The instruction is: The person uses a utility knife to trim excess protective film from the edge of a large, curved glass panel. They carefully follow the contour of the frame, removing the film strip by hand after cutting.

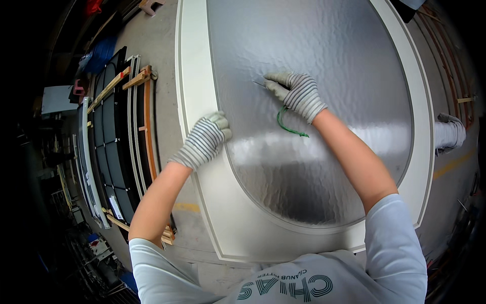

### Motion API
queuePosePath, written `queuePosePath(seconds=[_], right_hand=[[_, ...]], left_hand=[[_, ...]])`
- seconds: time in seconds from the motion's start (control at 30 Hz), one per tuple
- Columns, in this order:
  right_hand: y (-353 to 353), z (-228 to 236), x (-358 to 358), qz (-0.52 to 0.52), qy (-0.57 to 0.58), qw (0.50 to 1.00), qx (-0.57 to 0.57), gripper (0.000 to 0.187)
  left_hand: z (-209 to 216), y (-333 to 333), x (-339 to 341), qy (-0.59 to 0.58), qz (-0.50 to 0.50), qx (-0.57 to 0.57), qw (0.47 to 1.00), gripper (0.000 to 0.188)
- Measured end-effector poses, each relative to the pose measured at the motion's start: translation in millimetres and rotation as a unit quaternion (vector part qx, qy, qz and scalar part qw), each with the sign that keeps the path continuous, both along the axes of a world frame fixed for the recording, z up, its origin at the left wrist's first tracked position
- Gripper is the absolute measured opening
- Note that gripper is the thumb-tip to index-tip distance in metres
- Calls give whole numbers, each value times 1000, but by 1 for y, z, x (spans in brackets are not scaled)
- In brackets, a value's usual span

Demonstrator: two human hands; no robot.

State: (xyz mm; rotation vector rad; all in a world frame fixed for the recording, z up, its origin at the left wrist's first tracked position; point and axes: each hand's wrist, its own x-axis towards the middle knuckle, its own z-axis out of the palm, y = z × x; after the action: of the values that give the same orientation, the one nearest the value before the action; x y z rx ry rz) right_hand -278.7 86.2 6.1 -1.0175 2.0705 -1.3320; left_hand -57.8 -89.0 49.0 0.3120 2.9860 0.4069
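A large white framed panel (pixel 195 76) with a rounded, rippled glass pane (pixel 324 45) lies in front of me. Above the left part of the glass is my right hand (pixel 296 91), in a striped knit glove with pale fingers. It pinches a thin metal tool (pixel 258 83) whose tip points left; its handle is hidden in the grip. A green cord (pixel 283 125) hangs below that hand. My left hand (pixel 210 138), gloved alike, is closed over the white border beside the glass edge. Its fingers are curled and slightly blurred, and whatever they may hold is hidden.
To the left, dark framed panels (pixel 106 147) stand with wooden battens (pixel 109 88) and an orange-brown strip (pixel 150 142). A white wrapped bundle (pixel 449 133) sits just beyond the panel's right edge. Yellow lines (pixel 453 166) mark the grey floor.
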Motion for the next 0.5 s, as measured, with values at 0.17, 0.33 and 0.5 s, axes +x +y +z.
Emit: queuePosePath(seconds=[0.17, 0.33, 0.5], right_hand=[[46, -7, 46, -43, -36, 998, 18, 26], [117, 30, 108, -49, -20, 987, 150, 30], [141, 21, 152, -81, 129, 973, 171, 33]], left_hand=[[5, 31, 106, -175, 245, 358, 884, 22], [-7, 75, 152, 67, 247, 204, 945, 36], [-26, 123, 149, 76, 251, 90, 961, 61]])
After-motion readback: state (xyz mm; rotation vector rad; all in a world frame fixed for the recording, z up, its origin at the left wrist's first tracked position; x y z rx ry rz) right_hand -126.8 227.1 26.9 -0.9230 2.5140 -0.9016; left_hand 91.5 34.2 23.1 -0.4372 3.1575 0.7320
